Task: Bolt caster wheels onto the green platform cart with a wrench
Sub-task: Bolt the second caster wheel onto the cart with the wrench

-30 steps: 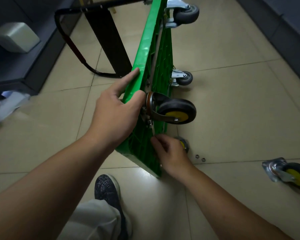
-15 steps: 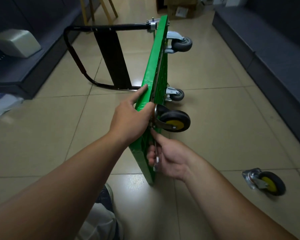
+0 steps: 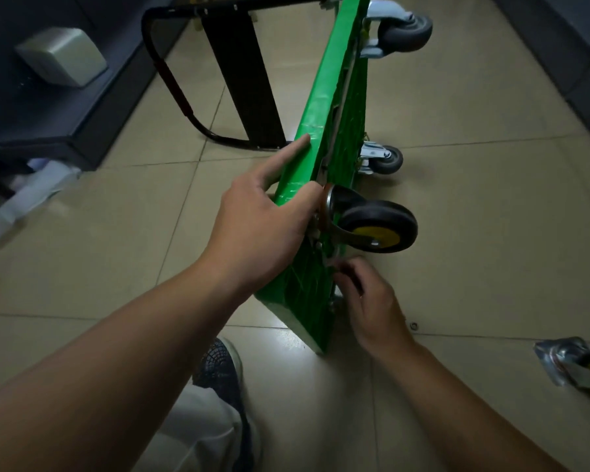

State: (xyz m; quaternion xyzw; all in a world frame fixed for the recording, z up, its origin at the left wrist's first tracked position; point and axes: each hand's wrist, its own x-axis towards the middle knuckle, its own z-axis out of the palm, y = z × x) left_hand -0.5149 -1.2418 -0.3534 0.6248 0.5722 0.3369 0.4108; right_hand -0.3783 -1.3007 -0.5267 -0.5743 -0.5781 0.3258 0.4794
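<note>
The green platform cart (image 3: 324, 107) stands on its long edge on the tiled floor (image 3: 484, 240), with its underside turned to your right. Your left grip (image 3: 263, 226) is clamped over the upper rim of the deck. The forefinger lies straight along the green edge and the thumb sits just beside the mounting plate of the yellow-hubbed caster (image 3: 378, 226).

Your right grip (image 3: 372, 301) is just under that plate, fingers curled together on a slim metal piece that I take for the wrench (image 3: 328, 261). The bolt itself is hidden behind your fingers.

Two grey casters (image 3: 387, 160) are already on at the far end, near the folded black handle (image 3: 171, 80). A second yellow caster (image 3: 573, 369) lies loose on the floor well to your right, and a single nut (image 3: 413, 325) lies near your right wrist.

So the step in hand looks like tightening a lower bolt on the third wheel, with the task past its midpoint. For the next move, keep the deck braced so it cannot tip. Seat the wrench squarely on the fastener before you turn it, and check that the plate lies flat against the ribs. After that you will need the loose nut and the last caster.
</note>
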